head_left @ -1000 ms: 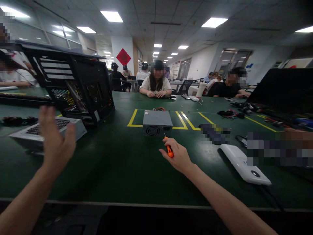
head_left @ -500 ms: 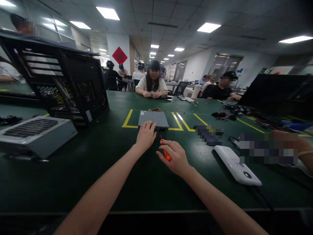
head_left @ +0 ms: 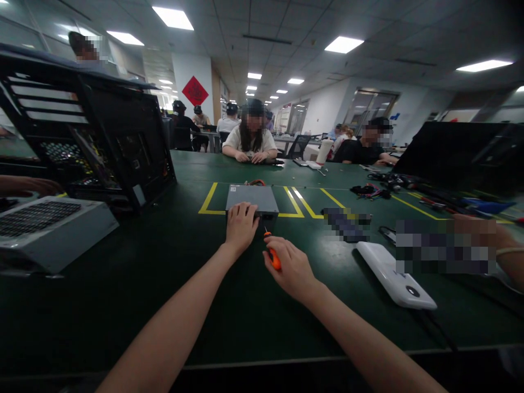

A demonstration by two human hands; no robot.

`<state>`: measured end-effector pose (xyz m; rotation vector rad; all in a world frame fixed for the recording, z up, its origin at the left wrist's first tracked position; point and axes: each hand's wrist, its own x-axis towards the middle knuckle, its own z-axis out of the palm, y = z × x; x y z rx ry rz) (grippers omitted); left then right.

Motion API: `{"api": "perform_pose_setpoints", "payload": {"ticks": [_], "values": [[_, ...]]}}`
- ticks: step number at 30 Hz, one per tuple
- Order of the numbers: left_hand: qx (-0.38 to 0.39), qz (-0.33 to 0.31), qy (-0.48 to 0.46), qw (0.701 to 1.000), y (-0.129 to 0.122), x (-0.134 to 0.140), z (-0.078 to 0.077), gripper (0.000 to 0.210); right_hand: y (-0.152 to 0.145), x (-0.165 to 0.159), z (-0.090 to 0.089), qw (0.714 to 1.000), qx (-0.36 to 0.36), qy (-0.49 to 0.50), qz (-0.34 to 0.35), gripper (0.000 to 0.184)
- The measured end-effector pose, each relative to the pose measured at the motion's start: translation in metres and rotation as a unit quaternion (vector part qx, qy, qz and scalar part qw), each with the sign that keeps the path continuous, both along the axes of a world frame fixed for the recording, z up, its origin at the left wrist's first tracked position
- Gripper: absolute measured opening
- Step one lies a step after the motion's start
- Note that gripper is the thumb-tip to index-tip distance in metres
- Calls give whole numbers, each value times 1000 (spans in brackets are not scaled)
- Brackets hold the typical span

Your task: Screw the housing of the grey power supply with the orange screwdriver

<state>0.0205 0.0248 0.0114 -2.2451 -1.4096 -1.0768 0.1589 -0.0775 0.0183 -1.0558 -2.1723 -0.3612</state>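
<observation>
A grey computer power supply (head_left: 257, 197) lies on the green table inside a yellow taped outline, its wires bunched behind it. My left hand (head_left: 241, 232) grips its near edge, fingers over the top and thumb by the front face. In my right hand (head_left: 290, 267) is an orange-and-black screwdriver (head_left: 274, 258). Its fingers are closed round the handle. The thin shaft points up toward the front face of the power supply, near the socket; whether the tip touches cannot be made out.
An open black computer case (head_left: 151, 147) and a larger power supply (head_left: 82, 234) stand at left, with another person's hand (head_left: 28, 185) behind. To the right are a white power bank (head_left: 395, 275), cables (head_left: 370, 191) and another person's hand (head_left: 483, 232). A person (head_left: 251, 136) sits opposite.
The view has turned slightly right. My right hand has drawn its fingers closer round the screwdriver handle, which now stands steeper. Another person's hand has come into view at left.
</observation>
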Motion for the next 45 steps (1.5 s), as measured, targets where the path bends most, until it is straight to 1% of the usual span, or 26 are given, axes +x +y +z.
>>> {"api": "perform_pose_setpoints", "payload": {"ticks": [2,3,5,7,10,13,15,17,20,22,24,25,26,28,30,32,33,36,37,39,42,43,45], "values": [[-1,5,-4,1000,0,1,0,26,-1,-1,1,999,6,-43,8,17],[-1,5,-4,1000,0,1,1,26,-1,-1,1,999,8,-47,3,16],[-1,5,-5,1000,0,2,1,26,-2,-2,2,999,10,-23,-26,15],[-1,3,-5,1000,0,2,1,27,-3,-3,3,998,6,-3,-67,21],[-1,4,-5,1000,0,2,1,28,-5,-2,5,992,-2,-22,-128,24],[0,7,-6,1000,0,2,1,27,-7,2,8,987,-9,-36,-156,24],[1,7,-7,1000,0,3,1,27,-8,4,11,987,-28,-49,-148,23],[2,7,-8,1000,-1,3,2,27,-10,5,14,987,-47,-83,-130,18],[3,11,-9,1000,-1,4,2,27,-11,3,16,985,-61,-122,-106,13],[2,14,-9,1000,0,4,2,27,-11,1,16,987,-66,-100,-108,15],[2,15,-9,1000,0,5,2,27,-10,1,15,989,-78,-42,-118,25],[2,15,-10,1000,0,5,2,27,-10,2,14,989,-88,-14,-120,27],[3,14,-10,1000,0,4,2,28,-9,3,14,988,-96,4,-118,25],[3,11,-12,1000,0,4,2,27,-9,5,15,990,-100,5,-104,16],[3,10,-16,1000,-1,4,2,28,-9,7,17,992,-91,-17,-88,15],[3,11,-20,1000,-1,4,2,28,-10,7,19,993,-85,-15,-83,12],[3,11,-20,1000,-1,4,2,28,-10,7,19,992,-89,-2,-87,13],[5,10,-15,1000,-1,4,2,27,-10,6,18,987,-114,47,-106,25],[5,10,-13,1000,-1,4,2,27,-10,5,17,986,-116,52,-107,24],[6,11,-11,1000,-1,4,2,26,-9,6,16,989,-104,30,-96,17],[7,11,-11,1000,0,4,2,26,-10,6,17,993,-80,-10,-83,15],[6,11,-11,1000,0,4,2,26,-10,6,18,993,-80,-6,-86,15],[6,10,-11,1000,0,4,2,26,-10,6,19,991,-91,27,-99,21]]}}
